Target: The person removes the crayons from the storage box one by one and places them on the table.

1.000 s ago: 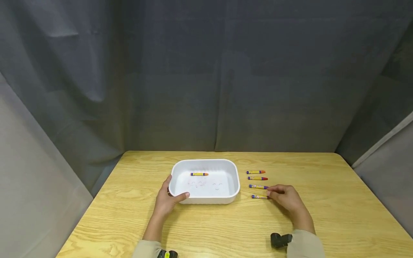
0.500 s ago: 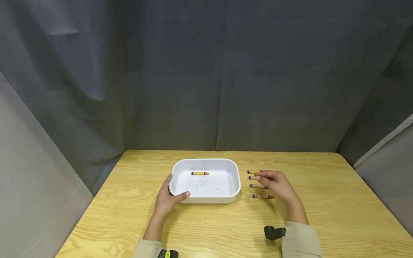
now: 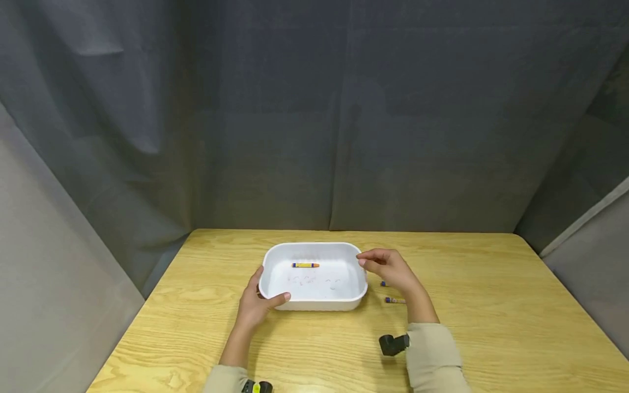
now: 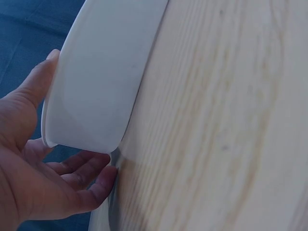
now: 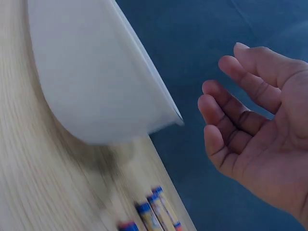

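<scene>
Inside the white tray [image 3: 344, 248] a crayon [image 3: 305, 265] lies crosswise; left hand [image 3: 255, 305] grips its corner, right hand [image 3: 388, 268] hovers empty, loose-fingered.

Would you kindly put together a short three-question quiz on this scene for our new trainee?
1. True or false: the right hand is holding something.
2. How many crayons lie inside the white tray?
3. Which hand holds the white tray's corner? A) left hand B) right hand C) both

Key: 1 false, its fingers are relaxed and its palm is empty; 2 one; 3 A.
</scene>
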